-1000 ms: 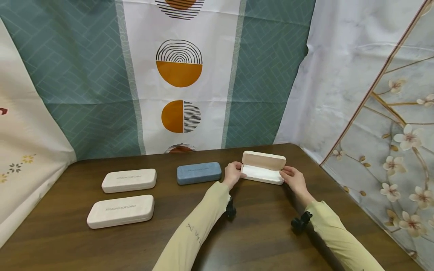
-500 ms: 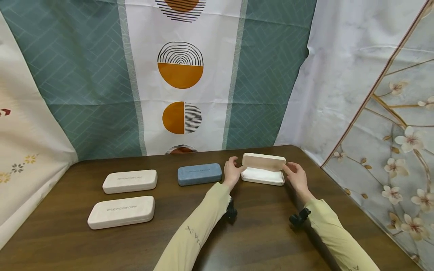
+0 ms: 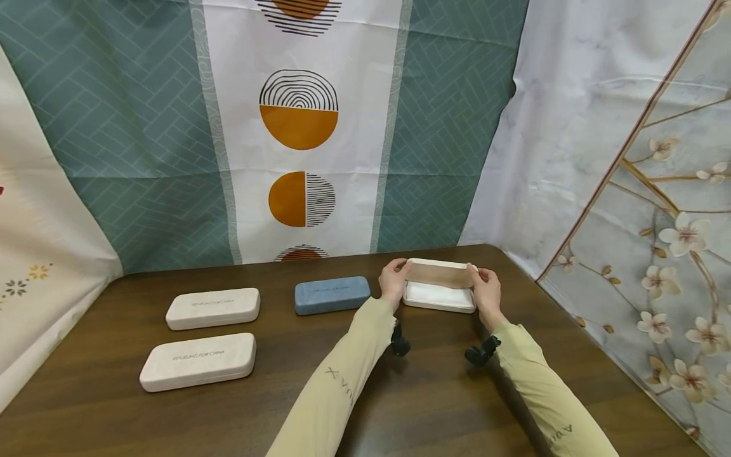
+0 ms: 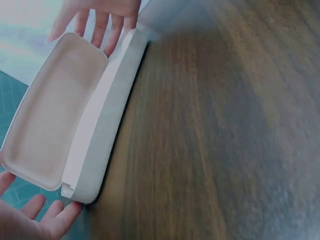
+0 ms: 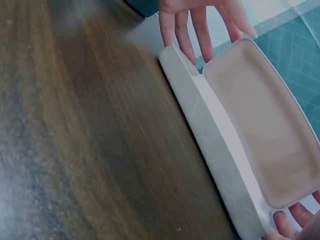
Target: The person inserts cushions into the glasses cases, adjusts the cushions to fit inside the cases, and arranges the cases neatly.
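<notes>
A white glasses case (image 3: 440, 303) lies on the table with its lid (image 3: 438, 274) raised, showing a beige lining and a pale inside. My left hand (image 3: 394, 280) is at the lid's left end, its thumb by the lid's upper corner. At the opposite end, my right hand (image 3: 485, 292) touches the lid with its thumb near the edge. In the left wrist view the fingers of the left hand (image 4: 37, 217) lie beside the case's end. The right wrist view shows the right hand's fingers (image 5: 285, 225) at the lid and base, loosely extended.
A shut blue glasses case (image 3: 332, 295) lies left of my left hand. Further left are two shut white cases, one behind (image 3: 214, 309) and one nearer (image 3: 198, 362). A patterned curtain (image 3: 302, 158) hangs behind the brown wooden table (image 3: 434, 393).
Both hands have moved from the ends of the case's base up to the ends of its raised lid. The right hand has also come inward to the left. The other cases stay put.
</notes>
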A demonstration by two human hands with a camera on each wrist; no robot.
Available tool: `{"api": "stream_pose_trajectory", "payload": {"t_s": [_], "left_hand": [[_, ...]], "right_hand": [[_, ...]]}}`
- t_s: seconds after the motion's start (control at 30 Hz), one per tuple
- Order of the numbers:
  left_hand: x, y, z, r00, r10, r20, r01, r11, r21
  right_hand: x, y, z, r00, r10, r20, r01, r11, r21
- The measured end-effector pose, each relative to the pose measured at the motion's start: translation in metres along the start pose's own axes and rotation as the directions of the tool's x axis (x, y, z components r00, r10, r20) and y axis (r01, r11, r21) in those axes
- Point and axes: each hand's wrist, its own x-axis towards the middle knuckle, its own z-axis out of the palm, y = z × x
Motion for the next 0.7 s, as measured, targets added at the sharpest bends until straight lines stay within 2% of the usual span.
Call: {"api": "stream_pose_trajectory", "payload": {"t_s": [0.2, 0.37, 0.7], "left_hand": [[-0.001, 0.004, 0.002, 0.999, -0.009, -0.044, 0.010, 1.000, 0.010], [-0.005, 0.004, 0.001, 0.999, -0.021, -0.032, 0.021, 1.000, -0.021], [-0.005, -0.005, -0.006, 0.998, -0.047, 0.048, 0.050, 0.997, -0.056]], "right_hand": [[0.000, 0.003, 0.001, 0.999, -0.014, -0.044, 0.015, 1.000, 0.017], [-0.002, 0.004, 0.000, 0.999, -0.018, -0.050, 0.019, 0.999, 0.029], [-0.001, 0.002, -0.010, 0.993, 0.074, 0.090, -0.085, 0.988, 0.128]]}}
